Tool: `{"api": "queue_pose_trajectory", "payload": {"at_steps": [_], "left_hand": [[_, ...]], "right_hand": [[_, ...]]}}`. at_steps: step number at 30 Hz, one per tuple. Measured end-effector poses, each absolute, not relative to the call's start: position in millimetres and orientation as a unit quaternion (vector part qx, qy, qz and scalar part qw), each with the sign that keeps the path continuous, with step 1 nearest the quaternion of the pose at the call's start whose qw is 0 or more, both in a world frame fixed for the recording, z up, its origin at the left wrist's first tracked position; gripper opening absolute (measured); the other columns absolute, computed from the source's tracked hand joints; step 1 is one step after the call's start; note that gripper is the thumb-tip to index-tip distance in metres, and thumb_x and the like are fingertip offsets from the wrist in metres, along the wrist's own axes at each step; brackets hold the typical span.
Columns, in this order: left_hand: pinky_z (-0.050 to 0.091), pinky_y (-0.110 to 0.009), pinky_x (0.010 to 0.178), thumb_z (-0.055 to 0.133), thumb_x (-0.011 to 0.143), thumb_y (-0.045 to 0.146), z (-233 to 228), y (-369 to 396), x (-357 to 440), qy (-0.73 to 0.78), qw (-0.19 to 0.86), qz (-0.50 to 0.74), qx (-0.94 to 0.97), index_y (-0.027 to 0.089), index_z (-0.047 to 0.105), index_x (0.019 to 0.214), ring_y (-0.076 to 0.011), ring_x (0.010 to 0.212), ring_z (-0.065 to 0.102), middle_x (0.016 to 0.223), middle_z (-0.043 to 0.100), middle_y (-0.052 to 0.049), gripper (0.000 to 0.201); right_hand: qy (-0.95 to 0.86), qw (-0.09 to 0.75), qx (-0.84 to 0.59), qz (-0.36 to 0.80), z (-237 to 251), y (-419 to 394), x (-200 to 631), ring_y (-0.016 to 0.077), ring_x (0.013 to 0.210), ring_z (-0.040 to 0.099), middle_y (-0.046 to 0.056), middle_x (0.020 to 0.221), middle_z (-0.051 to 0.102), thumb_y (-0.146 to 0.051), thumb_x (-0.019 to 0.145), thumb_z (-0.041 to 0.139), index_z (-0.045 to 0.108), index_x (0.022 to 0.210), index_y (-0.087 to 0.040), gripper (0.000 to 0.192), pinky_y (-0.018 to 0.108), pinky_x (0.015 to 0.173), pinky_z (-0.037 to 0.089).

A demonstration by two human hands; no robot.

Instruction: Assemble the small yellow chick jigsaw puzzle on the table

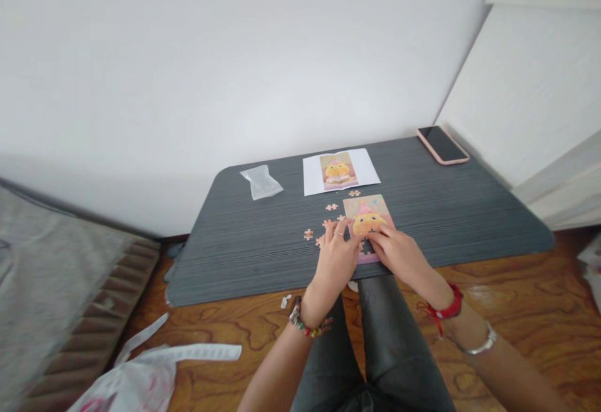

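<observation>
A partly assembled jigsaw puzzle (379, 204) with a yellow cartoon figure in a pink hat lies near the table's front edge. My left hand (335, 255) rests at its left side, fingers apart, the thumb reaching onto the puzzle's lower part. From the right, my right hand (398, 253) has thumb and forefinger pinched over the lower middle, on what appears to be a puzzle piece, mostly hidden by the fingertips. Gaps show in the puzzle below the fingers. Several loose pieces lie to the left, among them one puzzle piece (308, 235) and another puzzle piece (332, 207).
Behind the puzzle lies a creased reference sheet (367, 166) with the same picture. A clear plastic bag (263, 183) is on the dark table (244, 249), and a phone (444, 145) sits at the back right. The white wall (235, 67) borders the table's back.
</observation>
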State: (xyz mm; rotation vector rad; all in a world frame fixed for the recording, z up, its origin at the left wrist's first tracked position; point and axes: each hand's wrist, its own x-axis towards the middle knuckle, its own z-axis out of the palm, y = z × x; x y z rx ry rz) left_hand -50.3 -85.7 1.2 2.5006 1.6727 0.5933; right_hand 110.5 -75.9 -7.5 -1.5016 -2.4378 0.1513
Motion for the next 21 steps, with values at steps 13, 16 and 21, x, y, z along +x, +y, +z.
{"api": "queue_pose_trajectory", "payload": {"at_steps": [13,16,21], "left_hand": [[0.042,-0.044,0.096,0.052,0.081,0.011,-4.0,-90.5,-97.8,0.574,0.016,0.266,0.775,0.022,0.065,0.102,-0.0251,0.112,0.043,0.122,0.048,-0.009,0.027],[0.042,-0.046,0.096,0.054,0.082,0.017,-7.7,-91.6,-115.5,0.604,-0.010,0.268,0.751,0.022,0.067,0.097,-0.0264,0.111,0.044,0.120,0.049,-0.010,0.021],[0.043,-0.048,0.094,0.056,0.080,0.018,-11.2,-94.2,-130.7,0.633,-0.019,0.274,0.723,0.022,0.068,0.096,-0.0272,0.110,0.046,0.117,0.052,-0.010,0.019]], "right_hand": [[-0.733,0.369,-0.561,0.110,-21.3,-79.4,175.8,0.0161,0.067,0.059,0.004,0.076,0.064,-0.029,0.087,0.044,0.067,0.086,-0.020,0.024,0.028,0.062,0.046],[-0.719,0.387,-0.564,0.128,-24.4,-79.1,180.5,0.0153,0.065,0.058,0.004,0.076,0.064,-0.031,0.086,0.046,0.067,0.087,-0.021,0.024,0.028,0.060,0.045],[-0.716,0.396,-0.559,0.133,-27.5,-80.6,180.4,0.0150,0.062,0.057,0.004,0.076,0.065,-0.033,0.086,0.046,0.067,0.087,-0.021,0.025,0.028,0.057,0.044]]}}
